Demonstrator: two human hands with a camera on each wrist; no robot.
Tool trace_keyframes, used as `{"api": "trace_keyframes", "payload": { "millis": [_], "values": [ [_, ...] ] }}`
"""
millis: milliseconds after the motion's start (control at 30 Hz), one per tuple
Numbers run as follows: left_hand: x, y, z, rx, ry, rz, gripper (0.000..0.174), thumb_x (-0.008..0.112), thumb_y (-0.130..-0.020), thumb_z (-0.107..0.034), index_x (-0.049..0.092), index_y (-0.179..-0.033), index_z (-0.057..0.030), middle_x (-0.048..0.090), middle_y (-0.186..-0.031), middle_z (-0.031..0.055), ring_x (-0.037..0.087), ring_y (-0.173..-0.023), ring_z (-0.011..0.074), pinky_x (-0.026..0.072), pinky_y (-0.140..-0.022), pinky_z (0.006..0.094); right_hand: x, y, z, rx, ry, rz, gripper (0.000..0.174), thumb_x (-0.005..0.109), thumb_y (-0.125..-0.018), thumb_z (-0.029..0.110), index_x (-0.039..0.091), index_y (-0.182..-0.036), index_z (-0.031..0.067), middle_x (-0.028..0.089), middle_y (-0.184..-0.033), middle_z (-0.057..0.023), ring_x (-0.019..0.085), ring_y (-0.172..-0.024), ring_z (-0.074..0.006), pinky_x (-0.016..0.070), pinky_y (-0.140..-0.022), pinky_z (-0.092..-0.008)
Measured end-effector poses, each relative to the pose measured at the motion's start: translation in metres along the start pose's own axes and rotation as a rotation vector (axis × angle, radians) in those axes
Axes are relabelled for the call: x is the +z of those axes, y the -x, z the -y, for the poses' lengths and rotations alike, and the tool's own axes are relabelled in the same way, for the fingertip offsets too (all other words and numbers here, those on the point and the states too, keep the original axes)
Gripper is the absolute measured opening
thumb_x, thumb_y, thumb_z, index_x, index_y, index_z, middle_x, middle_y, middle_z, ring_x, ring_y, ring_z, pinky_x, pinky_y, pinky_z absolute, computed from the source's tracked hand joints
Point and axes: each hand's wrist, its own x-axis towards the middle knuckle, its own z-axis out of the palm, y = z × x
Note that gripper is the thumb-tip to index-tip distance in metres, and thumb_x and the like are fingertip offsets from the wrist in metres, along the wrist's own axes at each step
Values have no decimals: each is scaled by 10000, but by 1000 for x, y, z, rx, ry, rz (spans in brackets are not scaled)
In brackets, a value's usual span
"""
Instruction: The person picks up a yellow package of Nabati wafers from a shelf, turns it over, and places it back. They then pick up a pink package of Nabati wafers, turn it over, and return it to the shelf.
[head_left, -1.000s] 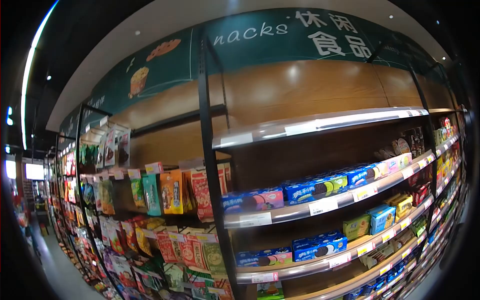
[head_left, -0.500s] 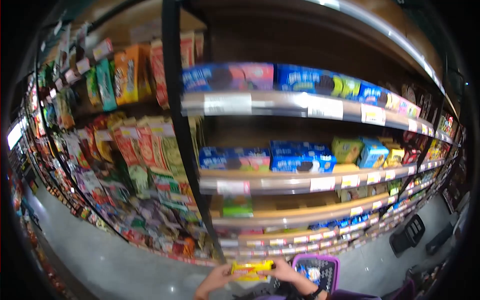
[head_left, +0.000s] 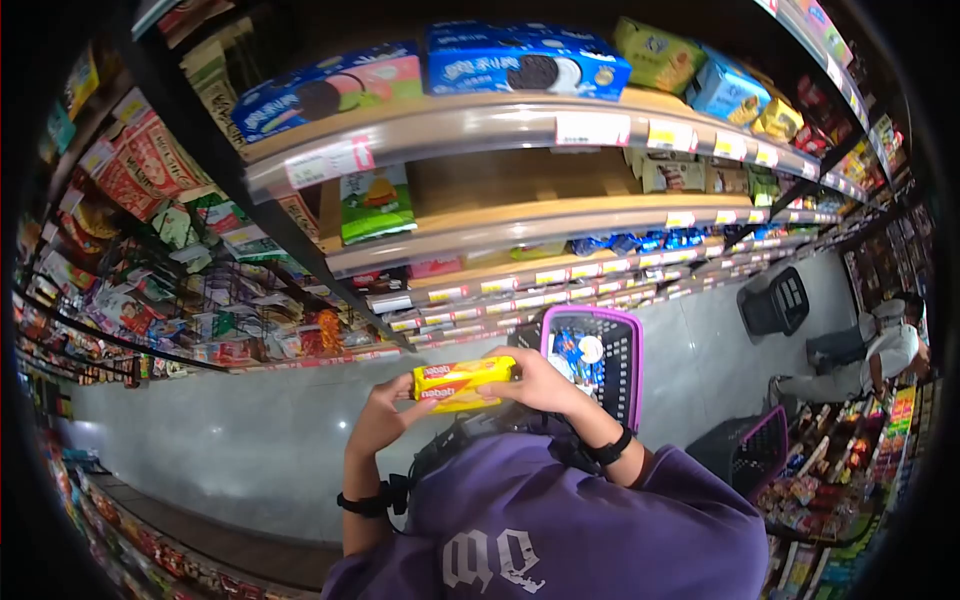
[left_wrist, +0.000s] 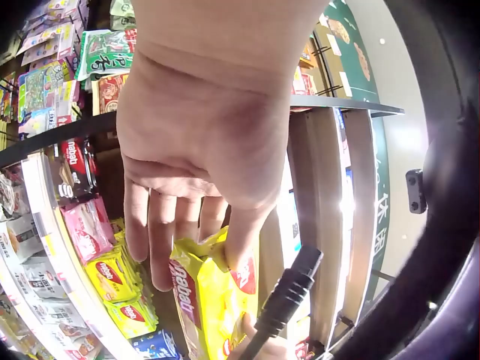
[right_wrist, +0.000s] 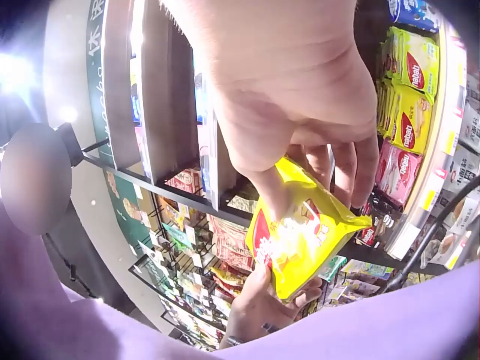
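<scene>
Between both hands, in front of the purple shirt, is a yellow snack packet point(head_left: 460, 386) with "nabati" on its red label. My left hand point(head_left: 378, 418) grips its left end, the thumb along the lower front. My right hand point(head_left: 545, 385) holds the other end from above, thumb on the near face. In the left wrist view, the packet point(left_wrist: 214, 300) sits between thumb and fingers. The right wrist view shows its crimped end point(right_wrist: 358, 223) near the right fingers, with shiny glare on the wrapper. The fingers behind the packet are partly hidden.
A black basket with a purple rim point(head_left: 638, 360) stands just right of the hands, blue packs point(head_left: 575, 352) inside. Shelves with blue biscuit boxes point(head_left: 525, 65) rise ahead. A black basket point(head_left: 775, 303) and a person point(head_left: 890, 345) are farther right. Similar yellow packets point(left_wrist: 116, 281) line a shelf.
The head view has tilted down from the shelf sign to the floor. Both hands, holding the packet, came in at the bottom edge and now appear higher, with the shirt and basket in fuller view.
</scene>
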Motion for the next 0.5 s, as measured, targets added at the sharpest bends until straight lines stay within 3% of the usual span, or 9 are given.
{"api": "trace_keyframes", "payload": {
  "millis": [67, 167, 200, 233, 267, 400, 500],
  "values": [
    [0, -3, 2, 39, -35, 13, 312, 728, -927, -98, 651, -1199, 34, 721, -1088, 74, 658, -990, 115, 521, -906, 291, 0, -2, -2, -8, 24, 5, 344, 799, -873, 133, 654, -1157, 5, 713, -985, -77, 637, -891, -111, 524, -814, -295],
    [-1, -2, -1, -68, 22, 6, 328, 730, -922, -94, 655, -1219, 24, 719, -1097, 70, 658, -989, 114, 519, -902, 287, 0, -6, -1, -15, 18, 11, 355, 804, -867, 137, 651, -1156, 0, 717, -984, -84, 645, -897, -119, 524, -831, -292],
    [-6, -2, -1, -112, -11, 61, 383, 705, -920, -60, 631, -1287, 25, 700, -1210, 70, 635, -1091, 116, 492, -973, 298, 0, -7, -1, -30, 27, 8, 359, 806, -864, 138, 650, -1157, 0, 717, -982, -86, 646, -896, -121, 525, -831, -292],
    [-5, 0, 1, -120, 11, 61, 380, 704, -921, -60, 632, -1284, 27, 699, -1208, 72, 633, -1091, 117, 491, -972, 298, 1, -7, -1, -48, 35, 5, 364, 808, -862, 140, 649, -1158, -1, 717, -981, -88, 647, -896, -123, 526, -831, -291],
    [-5, 0, 5, -126, 31, 60, 377, 703, -921, -61, 633, -1281, 28, 698, -1205, 73, 632, -1092, 117, 490, -972, 299, 1, -8, -1, -39, 13, 15, 384, 810, -857, 165, 637, -1154, -4, 709, -974, -146, 663, -892, -170, 537, -819, -325],
    [-5, -3, -1, -101, 67, 61, 361, 699, -922, -58, 640, -1266, 35, 699, -1188, 76, 634, -1082, 124, 487, -972, 302, -1, -8, 6, -12, 30, 27, 373, 804, -864, 140, 630, -1159, -10, 709, -984, -131, 660, -901, -148, 542, -819, -314],
    [-4, -6, 0, -54, 78, 34, 320, 722, -927, -80, 655, -1218, 34, 720, -1094, 75, 651, -1004, 110, 514, -921, 292, -2, -9, 8, -3, 21, 19, 371, 806, -864, 135, 636, -1161, -9, 714, -983, -113, 657, -900, -135, 540, -816, -304]
  ]
}}
